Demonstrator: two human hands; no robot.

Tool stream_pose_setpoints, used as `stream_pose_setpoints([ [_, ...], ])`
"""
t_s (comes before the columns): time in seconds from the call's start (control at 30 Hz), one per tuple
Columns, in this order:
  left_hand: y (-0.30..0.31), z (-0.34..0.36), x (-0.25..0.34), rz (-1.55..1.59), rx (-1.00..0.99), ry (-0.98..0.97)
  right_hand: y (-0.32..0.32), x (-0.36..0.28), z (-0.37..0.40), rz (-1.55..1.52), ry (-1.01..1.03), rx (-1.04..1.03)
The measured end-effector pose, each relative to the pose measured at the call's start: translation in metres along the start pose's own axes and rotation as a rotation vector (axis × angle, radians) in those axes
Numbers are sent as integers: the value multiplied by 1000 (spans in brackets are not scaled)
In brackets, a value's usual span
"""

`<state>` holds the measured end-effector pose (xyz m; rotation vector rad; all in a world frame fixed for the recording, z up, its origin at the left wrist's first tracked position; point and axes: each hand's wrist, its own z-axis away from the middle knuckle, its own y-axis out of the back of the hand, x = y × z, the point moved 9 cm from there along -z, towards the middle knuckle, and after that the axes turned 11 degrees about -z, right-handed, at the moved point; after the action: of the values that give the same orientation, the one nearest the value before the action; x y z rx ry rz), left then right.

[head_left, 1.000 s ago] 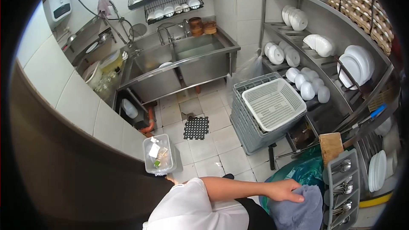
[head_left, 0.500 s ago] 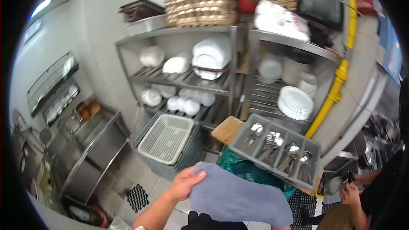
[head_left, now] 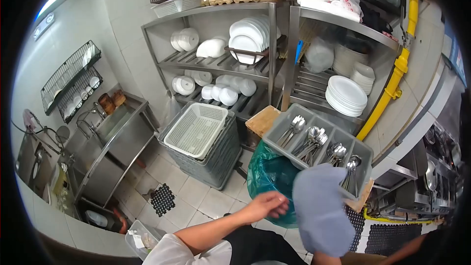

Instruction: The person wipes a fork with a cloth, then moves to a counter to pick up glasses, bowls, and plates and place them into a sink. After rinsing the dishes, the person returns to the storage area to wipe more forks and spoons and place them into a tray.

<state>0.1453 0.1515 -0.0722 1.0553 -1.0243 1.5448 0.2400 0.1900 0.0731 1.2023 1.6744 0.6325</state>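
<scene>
A grey-blue cloth [head_left: 321,206] hangs in front of me at the lower right, over the near edge of a grey cutlery tray [head_left: 289,153]. My right hand is hidden behind the cloth and holds it up; only the wrist shows below. Left of the cloth, apart from it, my left hand [head_left: 269,205] is empty with its fingers loosely bent. In the tray's compartments lie several spoons [head_left: 337,153] and forks [head_left: 314,140]. Below the tray's left side is a bin with a green plastic bag [head_left: 265,172].
Stacked grey crates [head_left: 216,162] with a white basket [head_left: 194,140] on top stand left of the bin. Metal shelves [head_left: 216,64] hold plates [head_left: 346,95] and bowls. A sink [head_left: 117,122] is at the left. Another person's arm [head_left: 405,250] shows at lower right.
My left hand has let go of the cloth's left end and moved right. The cloth has swung from stretched sideways to hanging upright at the right. The other person has mostly left view.
</scene>
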Motion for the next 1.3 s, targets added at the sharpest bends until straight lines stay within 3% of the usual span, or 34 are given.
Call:
stream_pose_setpoints([
  [0.03,-19,3,-21,182,-71,146,-15,-14,0,-22,113,-60],
  [0.07,-32,9,-19,330,-123,-12,-26,-22,2,-49,173,-98],
  [0.13,-43,22,-14,393,-209,-53,-37,-30,-3,-42,248,-116],
  [0.17,-44,27,-5,323,-230,-63,-32,-27,-5,-307,178,-103],
  [0.2,-39,28,14,174,-231,-90,-26,-23,-5,-569,112,-81],
  [0.23,-33,31,38,-1,-224,-135,-17,-25,1,-533,122,-49],
  [0.27,-26,32,73,-255,-188,-222,-5,-4,12,-759,-125,88],
  [0.3,-21,38,116,-590,-120,-346,-5,21,29,-993,-377,227],
  [0.37,-20,54,198,-1420,155,-573,-8,45,49,-1016,-403,315],
  [0.43,-13,59,257,-1930,409,-555,-14,58,63,-1058,-418,381],
  [0.53,18,55,317,-2215,638,-348,-34,68,71,-1195,-550,425],
  [0.57,32,52,328,-2267,677,-268,-44,72,71,-1221,-589,444],
  [0.63,52,60,352,-2292,906,-287,-58,74,65,-1221,-636,465],
  [0.73,76,59,369,-2287,1045,-341,-78,74,53,-1209,-735,504],
  [0.87,87,39,367,-2251,1027,-494,-80,79,26,-1067,-865,416],
  [1.3,95,-70,369,-2029,793,-966,-84,70,14,-820,-976,717],
])
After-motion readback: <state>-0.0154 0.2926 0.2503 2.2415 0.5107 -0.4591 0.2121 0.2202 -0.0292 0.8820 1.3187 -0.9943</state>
